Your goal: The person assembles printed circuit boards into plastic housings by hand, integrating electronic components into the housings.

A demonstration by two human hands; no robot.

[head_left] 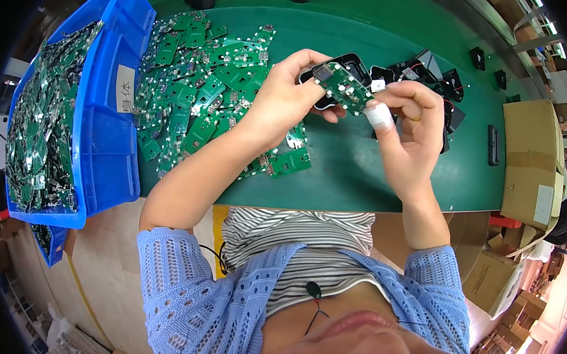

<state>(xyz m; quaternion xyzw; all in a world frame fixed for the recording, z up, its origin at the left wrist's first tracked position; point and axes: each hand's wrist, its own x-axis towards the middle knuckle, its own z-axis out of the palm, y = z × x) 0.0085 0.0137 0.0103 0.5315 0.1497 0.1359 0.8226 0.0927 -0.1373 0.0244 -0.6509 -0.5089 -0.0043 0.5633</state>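
Observation:
My left hand (281, 99) is wrapped round a black plastic housing (353, 59). A green circuit board (346, 88) lies tilted across the housing's mouth, and my left thumb presses near its left end. Whether the board is seated inside or only rests there, I cannot tell. My right hand (412, 137) has a thumb wound with white tape and pinches the board's right end. Just above that thumb is a small white connector-like piece (377, 84), close to the fingers. The index finger curls above it, so part of the grip is hidden.
Loose circuit boards (204, 92) are heaped on the green table (362, 186) to the left. A blue bin (105, 138) full of boards stands at the far left. Black housings (429, 65) lie beyond my right hand; a cardboard box (529, 168) is at the right edge.

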